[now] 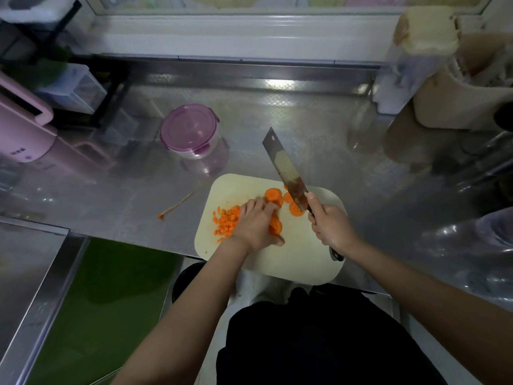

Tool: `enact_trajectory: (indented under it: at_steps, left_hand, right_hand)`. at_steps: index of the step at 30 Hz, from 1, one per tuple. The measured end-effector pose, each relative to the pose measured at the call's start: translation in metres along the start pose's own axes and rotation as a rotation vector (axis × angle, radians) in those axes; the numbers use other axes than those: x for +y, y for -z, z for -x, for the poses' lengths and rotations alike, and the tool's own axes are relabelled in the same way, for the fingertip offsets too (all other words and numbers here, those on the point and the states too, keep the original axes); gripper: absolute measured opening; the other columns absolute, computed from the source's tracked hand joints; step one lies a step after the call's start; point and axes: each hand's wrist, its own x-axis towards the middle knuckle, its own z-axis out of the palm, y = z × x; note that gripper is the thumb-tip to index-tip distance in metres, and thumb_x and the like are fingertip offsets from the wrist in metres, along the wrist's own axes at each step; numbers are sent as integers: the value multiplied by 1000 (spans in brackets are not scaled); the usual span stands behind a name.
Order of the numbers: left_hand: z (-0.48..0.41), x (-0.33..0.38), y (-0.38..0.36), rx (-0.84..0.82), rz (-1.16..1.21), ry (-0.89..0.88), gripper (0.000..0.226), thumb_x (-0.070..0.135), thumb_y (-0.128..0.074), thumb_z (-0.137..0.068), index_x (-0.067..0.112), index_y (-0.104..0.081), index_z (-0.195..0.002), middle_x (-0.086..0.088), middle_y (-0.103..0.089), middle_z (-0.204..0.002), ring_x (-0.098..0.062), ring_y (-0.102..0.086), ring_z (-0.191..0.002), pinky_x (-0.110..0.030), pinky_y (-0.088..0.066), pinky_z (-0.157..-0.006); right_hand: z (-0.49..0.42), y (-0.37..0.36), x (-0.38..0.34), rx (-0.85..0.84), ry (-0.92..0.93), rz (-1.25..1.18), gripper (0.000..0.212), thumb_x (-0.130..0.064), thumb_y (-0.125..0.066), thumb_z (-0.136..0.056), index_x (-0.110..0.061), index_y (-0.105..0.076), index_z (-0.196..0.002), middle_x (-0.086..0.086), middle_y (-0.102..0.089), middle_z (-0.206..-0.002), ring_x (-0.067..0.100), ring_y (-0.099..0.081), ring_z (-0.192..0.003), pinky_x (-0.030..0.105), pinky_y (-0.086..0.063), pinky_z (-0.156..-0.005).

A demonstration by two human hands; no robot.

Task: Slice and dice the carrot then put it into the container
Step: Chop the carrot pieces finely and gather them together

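Carrot being cut on board (291, 259) at the worktop (305, 129) front edge
Left hand (254, 226) fingers curl over the carrot (274, 197), pinning it mid-board; right hand (330, 226) fingers wrap the knife (283, 165) handle, blade raised, tilted away; diced pieces (226, 220) near board's left edge; slices (295, 208) under the blade; lidded container (190, 132) well apart, far left, bare worktop between; peel strip (175, 207) left of board.

Under left hand (254, 226): carrot (274, 198) mid-length hidden. Inside right hand (331, 227): knife (283, 162) handle mostly hidden, butt showing at fist's 5 o'clock. Behind blade: slices (295, 210) partly covered. At 9 o'clock: pink appliance (25, 129) cut by left edge, label unreadable. At 11 o'clock: container (190, 132) contents unclear through lid. At 2 o'clock: beige bin (455, 104) cut by right edge.
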Motion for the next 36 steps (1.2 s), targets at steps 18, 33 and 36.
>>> enact_trajectory:
  at_steps: [18, 33, 36]
  left_hand:
    - [-10, 2, 14, -136, -140, -85, 35, 38, -72, -74, 21, -61, -103, -1, -50, -114, -22, -33, -106, -33, -24, -92]
    - [-15, 4, 35, 187, 440, 42, 16, 19, -63, -86, 10, -53, -94, -3, -62, -85, -21, -56, -79, -32, -45, -74]
    - [-24, 16, 24, 132, 386, 45, 19, 22, -64, -85, 10, -55, -96, -8, -63, -95, -26, -57, -89, -37, -46, -79]
  right_hand:
    - [-3, 10, 5, -4, 39, -42, 59, -53, -36, -96, -20, -28, -48, -5, -28, -41, 9, -26, -36, 22, -22, -41]
    - [-4, 12, 3, 39, 62, -45, 57, -50, -37, -96, -18, -27, -50, -2, -27, -44, 8, -25, -34, 22, -22, -40]
    - [-6, 14, 4, 53, 67, -66, 58, -49, -38, -97, -18, -29, -48, -4, -29, -42, 10, -27, -36, 23, -23, -43]
